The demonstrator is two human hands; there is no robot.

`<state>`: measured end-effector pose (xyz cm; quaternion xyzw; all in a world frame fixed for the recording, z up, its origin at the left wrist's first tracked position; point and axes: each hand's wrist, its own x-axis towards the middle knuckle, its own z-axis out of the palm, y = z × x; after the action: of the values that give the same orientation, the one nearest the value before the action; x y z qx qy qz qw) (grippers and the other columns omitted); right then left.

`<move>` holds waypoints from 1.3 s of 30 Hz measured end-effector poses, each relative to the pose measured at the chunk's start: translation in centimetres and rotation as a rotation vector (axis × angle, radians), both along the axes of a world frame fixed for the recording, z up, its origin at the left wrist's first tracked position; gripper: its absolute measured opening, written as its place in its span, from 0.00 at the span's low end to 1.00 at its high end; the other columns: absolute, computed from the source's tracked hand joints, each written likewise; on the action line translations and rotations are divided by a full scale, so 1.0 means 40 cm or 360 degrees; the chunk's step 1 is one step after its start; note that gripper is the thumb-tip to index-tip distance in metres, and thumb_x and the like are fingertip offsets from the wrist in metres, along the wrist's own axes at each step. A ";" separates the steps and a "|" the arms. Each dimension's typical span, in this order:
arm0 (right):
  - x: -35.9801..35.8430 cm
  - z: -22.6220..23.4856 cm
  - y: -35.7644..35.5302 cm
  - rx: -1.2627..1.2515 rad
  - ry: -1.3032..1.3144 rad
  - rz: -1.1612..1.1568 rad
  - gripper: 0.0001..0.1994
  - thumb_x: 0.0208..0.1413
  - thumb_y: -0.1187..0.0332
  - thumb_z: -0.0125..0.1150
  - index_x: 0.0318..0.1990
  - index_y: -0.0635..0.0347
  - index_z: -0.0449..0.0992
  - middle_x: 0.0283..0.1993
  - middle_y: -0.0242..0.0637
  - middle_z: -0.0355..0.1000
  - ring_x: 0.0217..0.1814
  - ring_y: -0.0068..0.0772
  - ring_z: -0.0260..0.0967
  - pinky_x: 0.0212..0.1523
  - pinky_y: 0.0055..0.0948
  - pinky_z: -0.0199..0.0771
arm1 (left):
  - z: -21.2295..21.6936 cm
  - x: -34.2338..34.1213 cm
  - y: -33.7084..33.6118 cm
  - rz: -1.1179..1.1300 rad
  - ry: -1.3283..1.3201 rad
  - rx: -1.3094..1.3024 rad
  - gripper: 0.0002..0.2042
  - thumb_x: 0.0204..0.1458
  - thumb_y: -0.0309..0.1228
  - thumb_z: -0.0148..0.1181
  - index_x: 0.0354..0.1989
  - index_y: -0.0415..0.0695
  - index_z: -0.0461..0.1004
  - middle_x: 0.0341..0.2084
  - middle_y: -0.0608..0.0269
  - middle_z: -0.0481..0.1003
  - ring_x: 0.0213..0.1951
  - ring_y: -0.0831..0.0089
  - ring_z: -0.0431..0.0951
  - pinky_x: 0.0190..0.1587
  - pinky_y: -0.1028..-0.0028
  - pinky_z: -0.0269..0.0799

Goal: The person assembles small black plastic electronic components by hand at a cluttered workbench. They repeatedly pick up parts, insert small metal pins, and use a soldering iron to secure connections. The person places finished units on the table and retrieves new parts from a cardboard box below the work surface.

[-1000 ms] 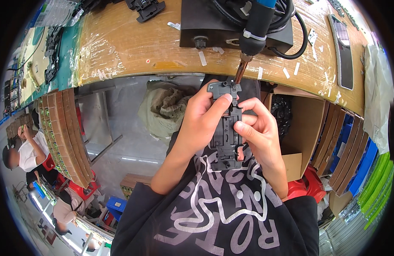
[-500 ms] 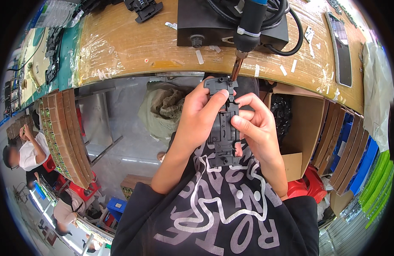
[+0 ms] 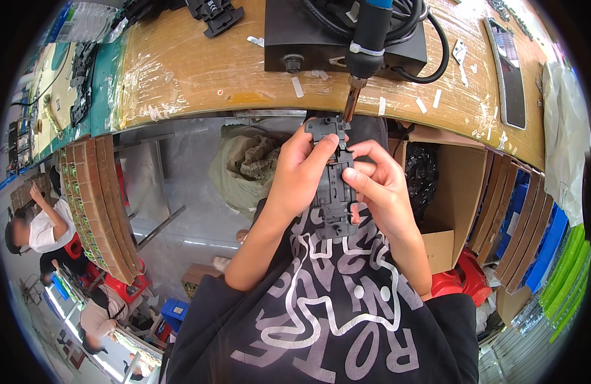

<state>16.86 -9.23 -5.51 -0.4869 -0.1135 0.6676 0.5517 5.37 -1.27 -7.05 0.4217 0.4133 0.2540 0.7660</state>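
Between my hands is a long black molded plastic part [image 3: 334,192], its long side running toward my body. My left hand [image 3: 300,168] grips its far left end, thumb pressed on top. From the right, my right hand [image 3: 377,182] pinches its edge near the middle, thumb on the side and fingers behind. A soldering-iron-like tool [image 3: 364,61] with a black handle and metal shaft points down over the bench edge. Its tip meets, or lies very close to, the far right corner of the part; contact is hard to tell.
A black box with coiled cable [image 3: 276,38] sits on the film-covered wooden bench [image 3: 199,77]. A phone [image 3: 508,77] lies at right, more black parts [image 3: 212,14] at far left. Below stands an open carton [image 3: 465,185] of black parts. Other people [image 3: 49,224] sit at left.
Both hands and the black plastic part have shifted slightly left, and the part's near end has moved up a little. The grip stays the same.
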 end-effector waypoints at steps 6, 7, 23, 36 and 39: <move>-0.007 -0.042 -0.022 -0.0075 -0.0045 -0.0021 0.10 0.49 0.72 0.54 0.36 0.65 0.61 0.16 0.30 0.63 0.10 0.21 0.61 0.09 0.17 0.59 | -0.057 -0.007 -0.015 -0.0141 0.0212 0.0186 0.11 0.52 0.33 0.47 0.36 0.37 0.64 0.22 0.66 0.70 0.24 0.85 0.66 0.27 0.82 0.62; -0.002 -0.052 -0.027 -0.0108 -0.0155 -0.0046 0.10 0.48 0.72 0.54 0.36 0.65 0.61 0.15 0.29 0.62 0.09 0.20 0.60 0.08 0.16 0.58 | -0.064 -0.008 -0.016 -0.0168 0.0240 0.0235 0.12 0.53 0.34 0.47 0.37 0.37 0.64 0.21 0.66 0.70 0.24 0.85 0.66 0.26 0.82 0.61; 0.473 -0.708 -0.516 -0.1511 -0.1418 -0.1158 0.14 0.47 0.65 0.49 0.39 0.60 0.58 0.18 0.42 0.64 0.09 0.28 0.59 0.06 0.24 0.57 | 0.095 -0.155 0.193 0.0708 0.0490 0.0979 0.09 0.54 0.34 0.45 0.35 0.42 0.65 0.11 0.73 0.58 0.11 0.88 0.53 0.13 0.86 0.45; 0.573 -0.211 -0.327 -0.0173 -0.1562 -0.2880 0.06 0.50 0.71 0.45 0.34 0.63 0.59 0.26 0.38 0.64 0.14 0.22 0.55 0.13 0.17 0.55 | 0.170 -0.203 0.462 0.0762 0.1562 0.2532 0.21 0.36 0.22 0.54 0.44 0.43 0.63 0.45 0.55 0.61 0.49 0.56 0.57 0.52 0.62 0.52; 0.544 -0.003 -0.224 0.0344 -0.1804 -0.2808 0.12 0.52 0.68 0.46 0.41 0.63 0.60 0.26 0.34 0.63 0.20 0.19 0.55 0.19 0.16 0.55 | 0.167 -0.175 0.488 0.0531 0.1712 0.2586 0.23 0.33 0.19 0.50 0.44 0.44 0.63 0.46 0.55 0.60 0.51 0.57 0.57 0.53 0.62 0.51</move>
<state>38.61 -18.19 -5.62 -0.5860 -0.0193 -0.3095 0.7486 -1.63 18.25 -0.36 0.8149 0.4605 0.3397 -0.0917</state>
